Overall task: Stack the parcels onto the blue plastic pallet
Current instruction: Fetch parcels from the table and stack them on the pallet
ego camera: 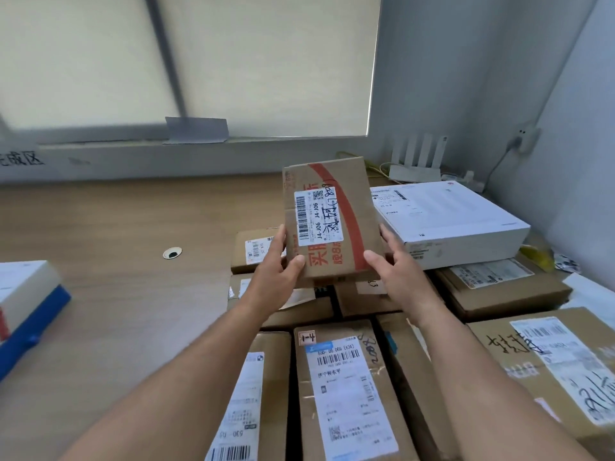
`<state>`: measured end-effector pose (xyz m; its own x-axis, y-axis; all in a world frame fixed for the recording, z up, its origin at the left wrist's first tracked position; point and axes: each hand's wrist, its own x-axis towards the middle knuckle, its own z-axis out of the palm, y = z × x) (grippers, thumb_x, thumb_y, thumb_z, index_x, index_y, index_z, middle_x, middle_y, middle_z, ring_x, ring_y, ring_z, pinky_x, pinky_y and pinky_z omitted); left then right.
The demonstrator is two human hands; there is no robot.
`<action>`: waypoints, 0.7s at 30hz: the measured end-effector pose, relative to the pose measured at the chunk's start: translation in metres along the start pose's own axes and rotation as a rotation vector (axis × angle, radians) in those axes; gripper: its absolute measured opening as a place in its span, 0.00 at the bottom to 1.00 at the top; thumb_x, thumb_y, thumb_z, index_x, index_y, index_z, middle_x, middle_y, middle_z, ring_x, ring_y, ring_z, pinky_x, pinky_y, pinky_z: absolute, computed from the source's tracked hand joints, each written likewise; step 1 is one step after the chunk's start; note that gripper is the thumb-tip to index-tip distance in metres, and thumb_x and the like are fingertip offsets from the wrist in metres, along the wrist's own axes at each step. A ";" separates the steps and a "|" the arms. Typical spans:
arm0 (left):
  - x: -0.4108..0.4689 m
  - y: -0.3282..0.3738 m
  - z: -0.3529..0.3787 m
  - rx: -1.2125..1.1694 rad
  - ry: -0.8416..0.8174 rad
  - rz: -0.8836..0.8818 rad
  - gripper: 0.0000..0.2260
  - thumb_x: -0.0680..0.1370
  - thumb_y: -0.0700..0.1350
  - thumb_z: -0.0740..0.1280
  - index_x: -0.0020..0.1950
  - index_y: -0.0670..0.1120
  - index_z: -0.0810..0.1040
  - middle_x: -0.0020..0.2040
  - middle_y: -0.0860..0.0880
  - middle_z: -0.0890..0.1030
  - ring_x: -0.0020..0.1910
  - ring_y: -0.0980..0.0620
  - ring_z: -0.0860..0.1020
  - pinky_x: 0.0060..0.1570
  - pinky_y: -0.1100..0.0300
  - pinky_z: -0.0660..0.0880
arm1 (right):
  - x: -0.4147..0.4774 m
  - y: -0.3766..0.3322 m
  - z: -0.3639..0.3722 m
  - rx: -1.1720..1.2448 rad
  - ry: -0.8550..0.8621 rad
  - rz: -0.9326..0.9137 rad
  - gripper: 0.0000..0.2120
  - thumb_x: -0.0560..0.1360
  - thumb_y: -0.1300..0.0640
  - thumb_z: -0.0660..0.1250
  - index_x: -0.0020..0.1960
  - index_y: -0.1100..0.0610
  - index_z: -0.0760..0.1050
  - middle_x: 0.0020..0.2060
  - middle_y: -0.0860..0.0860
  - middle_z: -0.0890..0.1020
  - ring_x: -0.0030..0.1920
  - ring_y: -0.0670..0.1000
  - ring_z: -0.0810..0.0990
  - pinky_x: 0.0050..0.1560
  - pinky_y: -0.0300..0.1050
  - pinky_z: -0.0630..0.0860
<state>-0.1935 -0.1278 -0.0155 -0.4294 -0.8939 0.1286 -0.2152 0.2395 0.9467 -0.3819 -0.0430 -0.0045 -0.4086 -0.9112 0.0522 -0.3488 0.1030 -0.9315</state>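
I hold a small brown cardboard parcel [336, 207] with red print and a white shipping label, lifted above a heap of parcels. My left hand [278, 267] grips its lower left edge, thumb on the front face. My right hand [396, 264] grips its lower right edge, thumb on the front too. Below lie several brown labelled parcels [346, 390] packed side by side. At the far left edge a blue plastic pallet [33, 327] shows, with a white box [23, 287] on it.
A flat white box [446, 217] rests on brown cartons at the right. A white router [419, 161] and cables stand in the back corner by the wall. The wooden desk [126, 234] has a cable hole [172, 252]. A window sill runs behind.
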 end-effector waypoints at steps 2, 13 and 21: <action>-0.006 0.001 -0.009 -0.019 0.022 0.025 0.29 0.81 0.37 0.58 0.78 0.52 0.51 0.62 0.58 0.74 0.60 0.55 0.77 0.62 0.52 0.74 | 0.000 -0.006 0.002 0.029 -0.038 -0.037 0.27 0.79 0.50 0.63 0.74 0.39 0.58 0.65 0.47 0.72 0.66 0.50 0.71 0.68 0.55 0.68; -0.055 0.005 -0.095 0.034 0.121 0.114 0.29 0.81 0.37 0.58 0.78 0.51 0.51 0.68 0.50 0.71 0.65 0.52 0.73 0.60 0.49 0.76 | -0.024 -0.052 0.062 0.080 -0.230 -0.193 0.37 0.78 0.56 0.66 0.77 0.40 0.48 0.65 0.53 0.76 0.63 0.51 0.77 0.67 0.52 0.72; -0.108 -0.007 -0.182 0.098 0.183 0.099 0.28 0.82 0.41 0.59 0.78 0.53 0.51 0.67 0.54 0.71 0.66 0.53 0.72 0.58 0.56 0.77 | -0.058 -0.082 0.144 0.095 -0.256 -0.241 0.36 0.78 0.55 0.67 0.77 0.40 0.50 0.62 0.52 0.78 0.60 0.50 0.79 0.63 0.52 0.74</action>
<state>0.0140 -0.1014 0.0180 -0.2878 -0.9161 0.2793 -0.2676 0.3569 0.8950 -0.2081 -0.0556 0.0172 -0.0954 -0.9765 0.1935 -0.3246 -0.1532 -0.9334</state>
